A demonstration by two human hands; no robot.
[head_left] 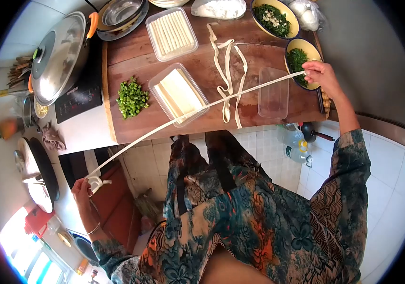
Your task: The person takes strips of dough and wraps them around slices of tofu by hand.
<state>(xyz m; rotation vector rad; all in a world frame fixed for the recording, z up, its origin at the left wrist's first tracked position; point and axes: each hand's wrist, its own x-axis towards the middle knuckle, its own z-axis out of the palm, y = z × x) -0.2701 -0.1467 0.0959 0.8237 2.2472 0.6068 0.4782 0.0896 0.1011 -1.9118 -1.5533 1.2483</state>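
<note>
Pinching long, thin, white dough strip between fingertips of right hand; gripping it with closed fingers of left hand, slack loop dangling — stretching it straight above brown wooden table.

From my end I see a loose top printed in dark teal, black, tan and rusty orange, with swirls, fan-shaped scales and petal-like motifs. Its V-shaped neckline opens near my lens. The left sleeve and right sleeve carry the same busy print and leave both forearms bare. I make out a thin, pale bracelet on the left wrist. Below, the trousers look similarly patterned, dark with muted reddish patches.
</note>
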